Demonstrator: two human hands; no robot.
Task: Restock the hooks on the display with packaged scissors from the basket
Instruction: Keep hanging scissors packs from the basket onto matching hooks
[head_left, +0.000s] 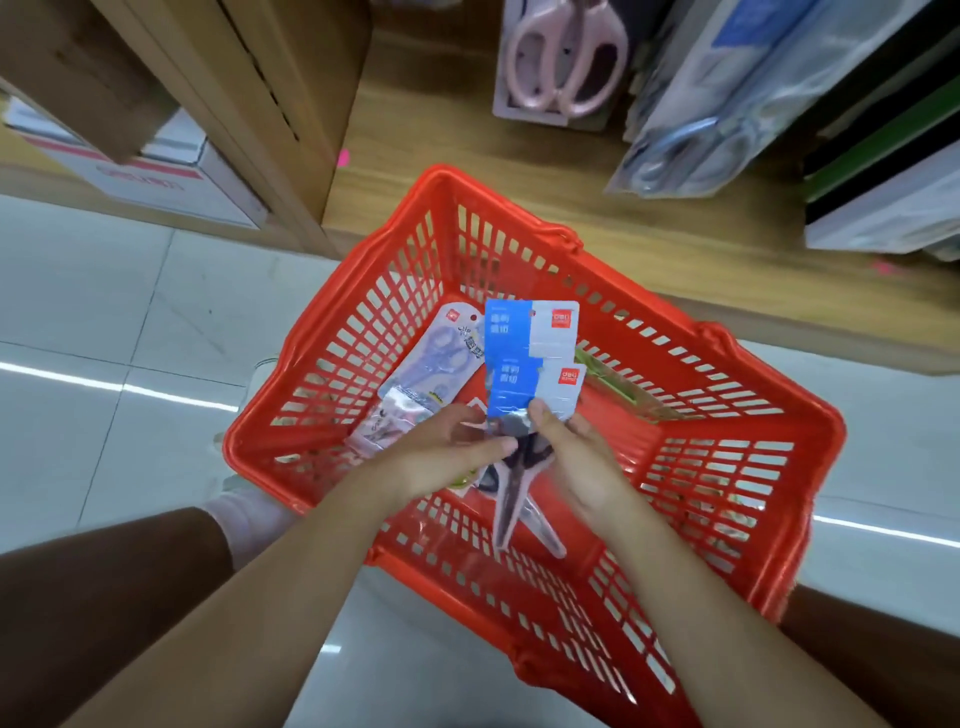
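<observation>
the person is crouching over a red basket (774, 379) that is sitting on the pale tiled floor (130, 312), right against the wooden foot of the display (467, 130). both hands are meeting above the middle of the basket. the left hand (447, 457) is curling its fingers round the handle end of a blue-and-white scissors pack (535, 389), and the right hand (582, 467) is pinching the same bundle, thumb on the front. a second blue-and-white pack (530, 332) is lying behind the first and sticking out above it; i cannot tell which hand is carrying it. the dark blades are pointing down toward the person. inside the basket, a lavender scissors pack (431, 358) is leaning against the left wall, just beside the left hand. up on the display, a pink scissors pack (563, 57) is hanging, with blue scissors packs (701, 130) hanging to its right. a white carton (171, 176) is sitting under the left shelf.
</observation>
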